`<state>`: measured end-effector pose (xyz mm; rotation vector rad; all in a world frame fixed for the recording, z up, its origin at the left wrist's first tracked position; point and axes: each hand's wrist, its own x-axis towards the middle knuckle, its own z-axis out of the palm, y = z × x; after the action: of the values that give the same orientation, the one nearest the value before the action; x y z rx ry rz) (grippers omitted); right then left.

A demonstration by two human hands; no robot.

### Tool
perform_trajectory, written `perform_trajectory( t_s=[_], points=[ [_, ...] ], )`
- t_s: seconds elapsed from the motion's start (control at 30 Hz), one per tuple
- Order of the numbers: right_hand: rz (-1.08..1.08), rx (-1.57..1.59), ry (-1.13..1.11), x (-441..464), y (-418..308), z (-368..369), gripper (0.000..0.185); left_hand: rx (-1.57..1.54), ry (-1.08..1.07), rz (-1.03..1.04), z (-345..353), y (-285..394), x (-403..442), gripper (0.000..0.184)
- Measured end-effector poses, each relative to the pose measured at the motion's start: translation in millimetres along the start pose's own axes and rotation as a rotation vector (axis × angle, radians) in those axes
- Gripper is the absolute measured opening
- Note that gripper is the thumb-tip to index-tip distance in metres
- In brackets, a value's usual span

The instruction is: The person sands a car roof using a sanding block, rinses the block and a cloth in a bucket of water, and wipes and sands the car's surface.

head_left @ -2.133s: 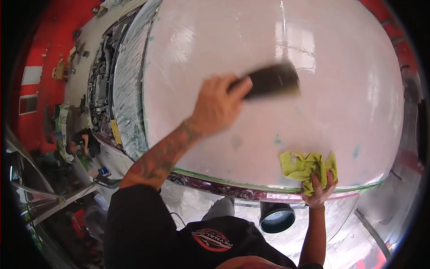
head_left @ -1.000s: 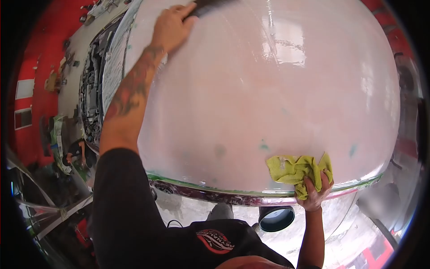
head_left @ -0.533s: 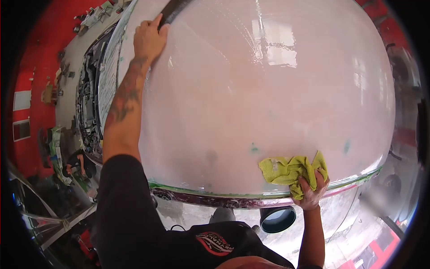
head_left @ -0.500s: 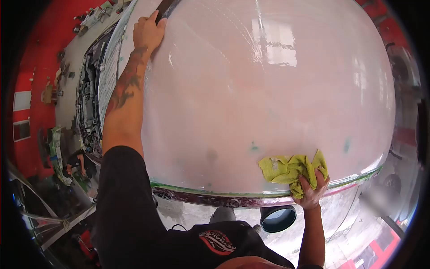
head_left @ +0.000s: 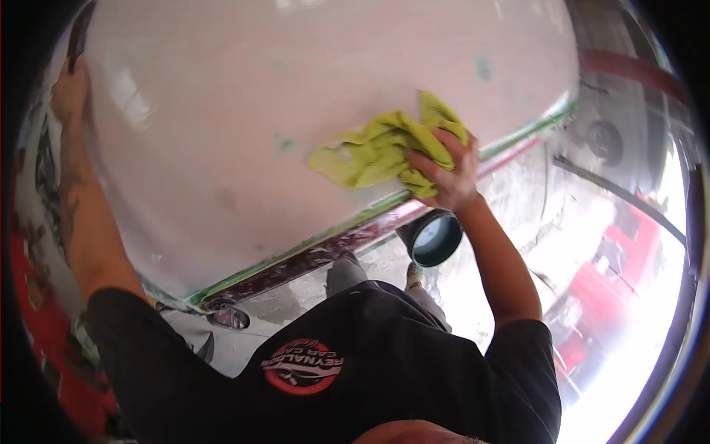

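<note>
A large pale pink, glossy curved car panel with small green spots fills the upper part of the view. At its far left edge my left hand is closed on a long dark block, which reaches up to the border of the view. My right hand grips a crumpled yellow-green cloth at the near edge of the panel, and the cloth lies spread on the pink surface to the left of the fingers.
Green tape runs along the near edge, above a dark maroon strip. A dark bucket stands below, close to my legs. A wheel and a long bar are at the right, and red surfaces show on both sides.
The view has swung, so the panel edge now slants. My left hand, with the block, appears much farther left. My right hand and the cloth appear higher and farther left, still at the near edge.
</note>
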<state>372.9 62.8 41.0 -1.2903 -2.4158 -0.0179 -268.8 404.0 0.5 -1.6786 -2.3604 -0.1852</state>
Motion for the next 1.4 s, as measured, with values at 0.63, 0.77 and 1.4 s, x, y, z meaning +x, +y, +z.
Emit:
perform_trajectory(
  t_s=[0.63,0.77,1.4],
  points=[
    [-0.039,-0.028,-0.038,-12,8,8,0.044,-0.445,0.147,0.420,-98,66,-207,0.051],
    [-0.029,-0.010,-0.043,-13,8,8,0.045,-0.401,0.207,0.359,-60,19,-134,0.048],
    [-0.037,-0.047,-0.049,-14,9,9,0.053,-0.155,0.110,-0.093,-11,-90,-38,0.058]
  ],
)
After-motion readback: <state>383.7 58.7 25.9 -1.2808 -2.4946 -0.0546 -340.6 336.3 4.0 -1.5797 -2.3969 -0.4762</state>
